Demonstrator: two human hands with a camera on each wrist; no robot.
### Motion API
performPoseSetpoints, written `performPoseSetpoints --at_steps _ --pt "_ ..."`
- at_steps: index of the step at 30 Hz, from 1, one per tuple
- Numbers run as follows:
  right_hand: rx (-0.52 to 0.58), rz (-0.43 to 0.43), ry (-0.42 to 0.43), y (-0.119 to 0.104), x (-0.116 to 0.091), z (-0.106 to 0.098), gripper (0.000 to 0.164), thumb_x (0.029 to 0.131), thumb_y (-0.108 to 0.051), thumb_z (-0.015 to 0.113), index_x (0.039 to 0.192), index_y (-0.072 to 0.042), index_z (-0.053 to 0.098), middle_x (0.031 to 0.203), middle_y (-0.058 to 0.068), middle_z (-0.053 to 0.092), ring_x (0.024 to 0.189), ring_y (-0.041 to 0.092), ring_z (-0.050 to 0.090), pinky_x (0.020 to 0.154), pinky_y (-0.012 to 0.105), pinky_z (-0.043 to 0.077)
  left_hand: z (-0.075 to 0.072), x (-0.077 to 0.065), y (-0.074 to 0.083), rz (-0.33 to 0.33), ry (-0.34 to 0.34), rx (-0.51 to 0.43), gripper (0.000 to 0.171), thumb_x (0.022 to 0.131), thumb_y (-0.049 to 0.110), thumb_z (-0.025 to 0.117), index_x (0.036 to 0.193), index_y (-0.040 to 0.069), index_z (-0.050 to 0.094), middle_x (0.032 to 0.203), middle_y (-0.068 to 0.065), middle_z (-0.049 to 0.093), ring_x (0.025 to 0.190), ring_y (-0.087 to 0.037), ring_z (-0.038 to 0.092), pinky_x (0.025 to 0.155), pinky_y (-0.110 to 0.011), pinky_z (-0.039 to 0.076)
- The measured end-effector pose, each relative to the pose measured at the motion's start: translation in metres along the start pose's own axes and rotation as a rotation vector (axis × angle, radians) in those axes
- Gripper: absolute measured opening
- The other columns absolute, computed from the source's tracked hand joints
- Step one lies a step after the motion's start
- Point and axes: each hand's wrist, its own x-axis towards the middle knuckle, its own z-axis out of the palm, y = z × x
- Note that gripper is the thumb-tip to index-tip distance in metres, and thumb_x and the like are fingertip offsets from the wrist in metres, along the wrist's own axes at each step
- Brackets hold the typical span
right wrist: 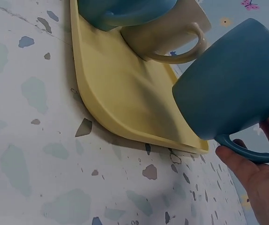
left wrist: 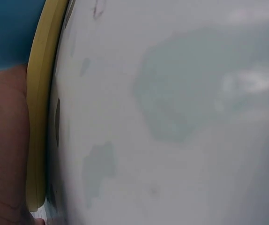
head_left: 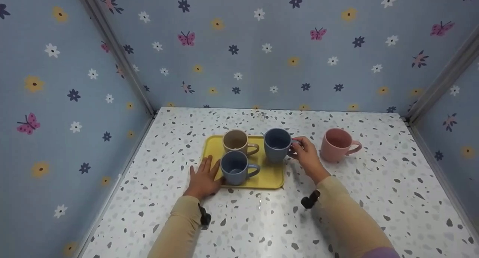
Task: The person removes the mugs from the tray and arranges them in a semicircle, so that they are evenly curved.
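Blue mug [head_left: 276,147] and tray [head_left: 267,176] share a space enclosed by walls [head_left: 262,67] printed with flowers and butterflies, above a white speckled table [head_left: 404,198]. Two beige sleeves [head_left: 348,213] reach in from the near side, both angling inward, the right one meeting purple cloth [head_left: 380,252] at its lower end. The yellow tray lies on the table between the hands. Left hand [head_left: 204,181] is spread palm down at its left edge, fingers straight over the rim and clamped on nothing; right hand [head_left: 308,158], wrist turned inward, pinches the blue mug, held at the tray's right side; whether its base touches the tray cannot be told. A tan mug [head_left: 235,139] stands toward the back, a second blue mug [head_left: 234,169] in front, and a pink mug [head_left: 332,150] on the table to the right. Small black devices [head_left: 310,199] sit at both wrists. Right thumb and fingers [right wrist: 235,161] close round the blue mug's handle [right wrist: 251,153].
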Motion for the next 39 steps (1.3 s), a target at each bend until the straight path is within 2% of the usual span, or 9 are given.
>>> performPoseSetpoints --at_steps 6,16,25,33,39 --pt "-0.043 0.030 0.008 -0.003 -0.008 -0.014 0.021 0.108 -0.005 0.043 0.125 0.004 0.051 0.124 0.023 0.059 0.103 0.025 0.066 0.094 0.048 0.055 -0.001 0.001 0.000 -0.003 -0.004 -0.002 0.075 0.099 0.060 0.043 0.162 0.022 0.026 0.169 -0.015 0.012 0.156 -0.034 0.007 0.115 -0.072 0.003" --pt "-0.090 0.023 0.027 -0.003 -0.022 -0.039 0.024 0.108 -0.007 0.044 0.126 0.007 0.050 0.127 0.028 0.058 0.100 0.016 0.067 0.093 0.044 0.056 -0.002 0.003 0.002 0.002 -0.016 0.005 0.074 0.100 0.059 0.040 0.162 0.023 0.024 0.169 -0.013 0.010 0.156 -0.032 0.005 0.115 -0.071 0.003" --pt "-0.058 -0.007 0.013 -0.001 -0.036 -0.054 0.028 0.108 -0.009 0.045 0.130 0.008 0.048 0.128 0.029 0.056 0.103 0.020 0.067 0.099 0.054 0.050 -0.005 -0.004 0.003 0.019 0.028 -0.024 0.073 0.099 0.055 0.047 0.160 0.017 0.033 0.167 -0.017 0.018 0.154 -0.037 0.013 0.113 -0.074 0.007" --pt "-0.074 0.001 0.035 0.000 -0.050 -0.070 0.027 0.108 -0.010 0.045 0.129 0.007 0.047 0.128 0.027 0.057 0.100 0.013 0.068 0.096 0.047 0.054 -0.001 -0.003 0.001 0.035 0.055 -0.030 0.074 0.098 0.057 0.047 0.159 0.015 0.035 0.167 -0.019 0.019 0.154 -0.038 0.014 0.113 -0.074 0.006" --pt "-0.190 0.036 0.057 0.001 -0.060 -0.082 0.030 0.109 -0.015 0.045 0.131 0.005 0.047 0.132 0.026 0.055 0.099 0.010 0.067 0.092 0.042 0.057 0.003 -0.001 -0.002 0.032 0.050 -0.029 0.076 0.098 0.059 0.046 0.160 0.017 0.033 0.167 -0.017 0.018 0.154 -0.036 0.013 0.113 -0.074 0.005"
